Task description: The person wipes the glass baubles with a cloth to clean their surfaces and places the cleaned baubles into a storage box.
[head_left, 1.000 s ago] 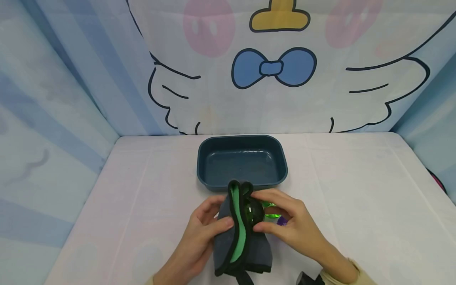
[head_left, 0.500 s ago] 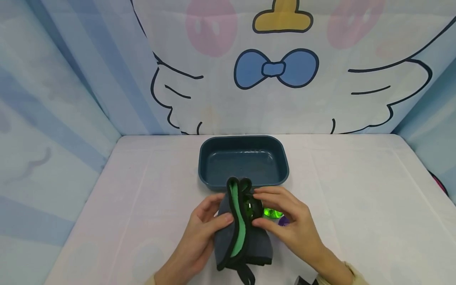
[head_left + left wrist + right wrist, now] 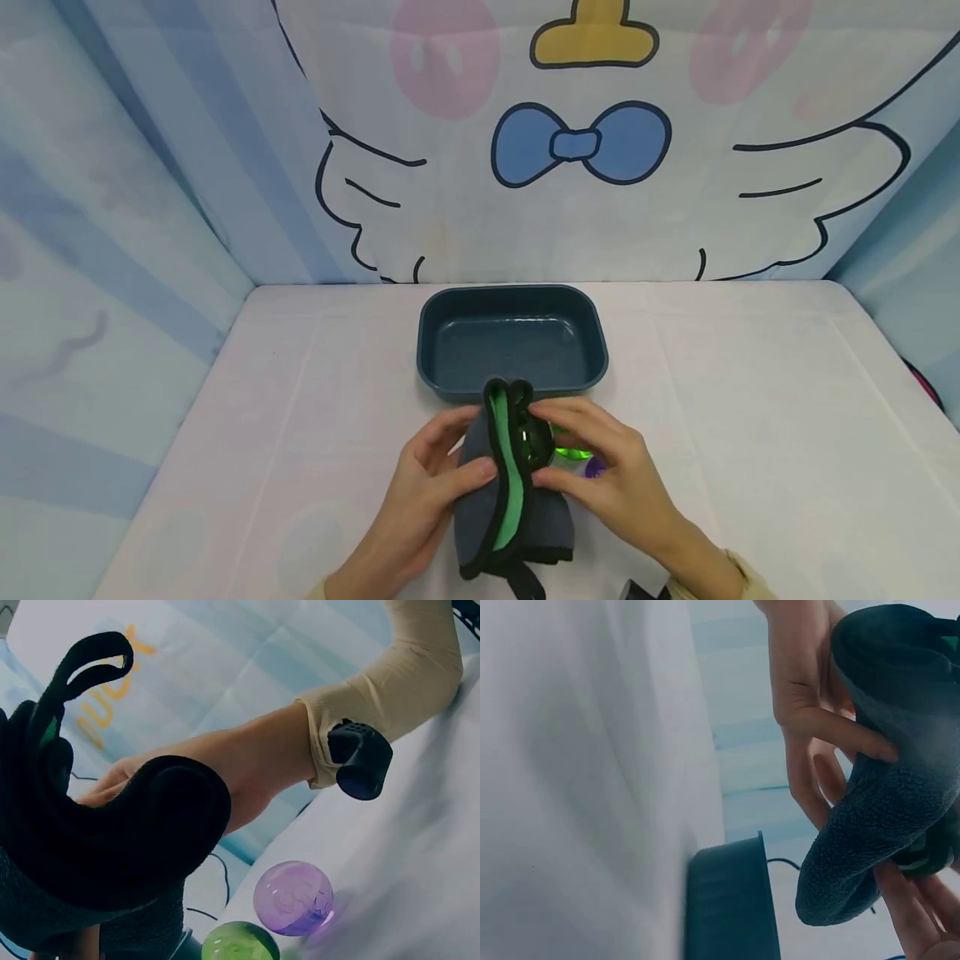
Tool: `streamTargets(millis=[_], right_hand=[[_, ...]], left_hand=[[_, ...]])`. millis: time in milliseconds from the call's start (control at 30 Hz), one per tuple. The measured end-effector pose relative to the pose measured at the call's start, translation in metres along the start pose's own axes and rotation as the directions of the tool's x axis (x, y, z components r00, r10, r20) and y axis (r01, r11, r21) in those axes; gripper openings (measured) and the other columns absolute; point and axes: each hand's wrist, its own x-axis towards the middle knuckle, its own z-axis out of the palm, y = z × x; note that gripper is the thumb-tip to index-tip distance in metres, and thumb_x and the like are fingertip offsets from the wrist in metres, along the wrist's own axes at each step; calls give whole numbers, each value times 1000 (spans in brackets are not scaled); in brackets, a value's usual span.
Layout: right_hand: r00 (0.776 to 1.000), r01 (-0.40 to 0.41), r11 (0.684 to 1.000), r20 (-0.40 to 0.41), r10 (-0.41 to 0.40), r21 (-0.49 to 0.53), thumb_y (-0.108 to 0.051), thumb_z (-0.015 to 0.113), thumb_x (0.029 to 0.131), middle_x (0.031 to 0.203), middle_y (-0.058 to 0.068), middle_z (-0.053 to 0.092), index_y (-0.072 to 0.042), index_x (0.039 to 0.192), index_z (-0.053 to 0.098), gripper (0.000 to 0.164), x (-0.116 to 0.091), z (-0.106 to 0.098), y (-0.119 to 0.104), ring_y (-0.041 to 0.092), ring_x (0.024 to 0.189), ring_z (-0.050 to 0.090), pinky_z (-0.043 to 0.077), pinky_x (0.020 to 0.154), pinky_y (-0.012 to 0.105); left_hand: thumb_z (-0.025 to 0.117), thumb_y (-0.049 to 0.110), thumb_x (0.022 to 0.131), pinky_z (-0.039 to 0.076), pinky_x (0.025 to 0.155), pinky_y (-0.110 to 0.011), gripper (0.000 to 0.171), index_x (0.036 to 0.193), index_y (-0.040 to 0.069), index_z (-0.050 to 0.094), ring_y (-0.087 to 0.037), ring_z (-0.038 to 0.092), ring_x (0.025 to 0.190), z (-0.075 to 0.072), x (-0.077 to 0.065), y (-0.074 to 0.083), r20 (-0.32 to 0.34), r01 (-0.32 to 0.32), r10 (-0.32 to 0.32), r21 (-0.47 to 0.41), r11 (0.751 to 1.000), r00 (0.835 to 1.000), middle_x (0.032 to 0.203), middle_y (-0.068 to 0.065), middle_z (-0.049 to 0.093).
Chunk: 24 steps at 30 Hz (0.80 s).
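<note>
In the head view my left hand (image 3: 431,483) grips a folded dark grey cloth (image 3: 551,525) with black edging, green lining and a hanging loop, its thumb on the cloth's left side. On the cloth's right, the fingertips and thumb of my right hand (image 3: 611,462) close round a dark, shiny green ball (image 3: 538,442). The right wrist view shows part of this ball (image 3: 930,851) behind the textured cloth (image 3: 885,817). Two clear balls, one green (image 3: 240,945) and one purple (image 3: 292,898), lie on the table beyond the cloth in the left wrist view.
A dark blue tray (image 3: 600,333) with rounded corners stands just behind the hands. The table (image 3: 750,417) has a white cover. Printed curtains (image 3: 465,208) rise along its back and both sides. A small black device (image 3: 360,761) is strapped at the right sleeve.
The cloth and both hands rise slightly, then come back down. The grip on the cloth and ball looks the same throughout.
</note>
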Motion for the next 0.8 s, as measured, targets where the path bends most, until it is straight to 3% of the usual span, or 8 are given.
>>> streamTargets(millis=[133, 267, 433, 600, 800], right_hand=[[993, -114, 992, 23, 113, 46, 3, 72, 86, 122, 10, 66, -6, 131, 63, 47, -1, -1, 0, 10, 109, 65, 59, 81, 29], [981, -194, 980, 23, 193, 36, -1, 70, 89, 125, 2, 64, -12, 131, 63, 45, -1, 0, 0, 10, 113, 62, 58, 86, 29], [991, -131, 991, -29, 132, 22, 6, 74, 83, 127, 4, 58, -10, 130, 64, 50, -1, 3, -1, 14, 116, 60, 57, 88, 29], [998, -56, 998, 18, 56, 17, 7, 79, 77, 130, 8, 57, -7, 132, 62, 59, 0, 2, -1, 15, 121, 58, 55, 91, 28], [998, -45, 999, 31, 46, -18, 5, 81, 75, 129, 8, 60, -7, 133, 61, 62, 1, 1, -2, 13, 116, 62, 57, 87, 29]], left_hand=[[74, -1, 83, 53, 95, -31, 46, 124, 14, 61, -24, 58, 120, 1, -1, -1, 21, -10, 10, 8, 1000, 1000, 132, -7, 56], [74, 0, 83, 54, 92, -31, 46, 125, 12, 62, -24, 59, 118, 2, 0, 0, -29, 14, -13, 19, 1000, 999, 133, -9, 56], [74, 1, 82, 55, 90, -31, 45, 126, 10, 62, -24, 59, 117, 4, 3, 0, -83, 37, -36, 11, 999, 996, 132, -9, 57], [74, 0, 82, 55, 90, -32, 46, 126, 8, 62, -25, 60, 117, 5, 3, 1, -101, 20, -20, -2, 1000, 995, 133, -10, 56], [74, -1, 81, 55, 88, -32, 44, 123, 9, 63, -26, 59, 117, 4, 1, 2, -107, 19, -19, -1, 1000, 994, 132, -10, 57]])
